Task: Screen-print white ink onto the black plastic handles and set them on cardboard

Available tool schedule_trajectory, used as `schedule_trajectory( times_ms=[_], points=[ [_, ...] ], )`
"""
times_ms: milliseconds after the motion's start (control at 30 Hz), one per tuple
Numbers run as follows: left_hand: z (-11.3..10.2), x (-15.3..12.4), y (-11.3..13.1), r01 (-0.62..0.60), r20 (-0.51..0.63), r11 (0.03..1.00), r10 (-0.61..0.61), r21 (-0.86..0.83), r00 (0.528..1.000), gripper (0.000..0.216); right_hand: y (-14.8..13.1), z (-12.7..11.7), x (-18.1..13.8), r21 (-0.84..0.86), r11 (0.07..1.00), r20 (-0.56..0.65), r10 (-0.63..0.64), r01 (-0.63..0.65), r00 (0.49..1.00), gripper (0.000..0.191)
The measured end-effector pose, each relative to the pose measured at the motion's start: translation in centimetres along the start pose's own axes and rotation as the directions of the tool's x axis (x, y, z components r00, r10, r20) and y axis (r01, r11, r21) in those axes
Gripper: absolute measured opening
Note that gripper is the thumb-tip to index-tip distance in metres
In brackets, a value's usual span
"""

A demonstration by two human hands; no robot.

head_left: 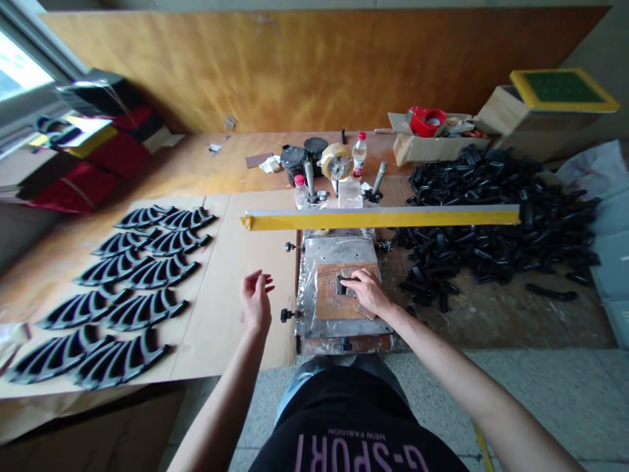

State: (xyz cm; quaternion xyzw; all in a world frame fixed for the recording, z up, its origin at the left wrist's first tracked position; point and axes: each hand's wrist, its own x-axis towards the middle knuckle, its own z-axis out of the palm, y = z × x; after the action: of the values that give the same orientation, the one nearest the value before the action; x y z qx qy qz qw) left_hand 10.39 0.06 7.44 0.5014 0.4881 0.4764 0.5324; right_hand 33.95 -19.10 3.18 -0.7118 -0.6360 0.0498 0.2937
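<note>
The right hand (368,292) lies over the brown plate (328,308) that sits in the middle of the metal jig (339,252), and its grip is pressed together on a small black part (342,285), with the fingertips closed on it from the right side. The part rests on the plate near its upper edge, so it touches both the plate and the fingers. The left hand (255,305) hangs in the air to the left of the jig, above the cardboard sheet (221,262). Its grip is spread, the fingers are loosely bent, and it holds nothing. A long yellow bar (381,217) crosses above the far end of the jig. To the right of the jig, a big pile of black parts (496,223) covers the counter (196,164). On the left, black fin-shaped pieces (128,288) lie flat in two rows on the cardboard, well apart from the left hand. Behind the jig stand two black pots (293,160), a roll of tape (337,162) and a bottle with a red cap (360,152). Further right, a red tape dispenser (426,121) lies on a cardboard box (432,149).
</note>
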Motion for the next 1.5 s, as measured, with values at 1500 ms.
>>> schedule_trajectory(
  times_ms=[1500],
  points=[
    [2.7, -4.9, -4.3, 0.185, 0.382, 0.933, -0.301, 0.31, 0.874, 0.062, -1.6, -7.9, 2.1, -0.077, 0.94, 0.389, -0.279, 0.333, 0.878, 0.02]
  ],
)
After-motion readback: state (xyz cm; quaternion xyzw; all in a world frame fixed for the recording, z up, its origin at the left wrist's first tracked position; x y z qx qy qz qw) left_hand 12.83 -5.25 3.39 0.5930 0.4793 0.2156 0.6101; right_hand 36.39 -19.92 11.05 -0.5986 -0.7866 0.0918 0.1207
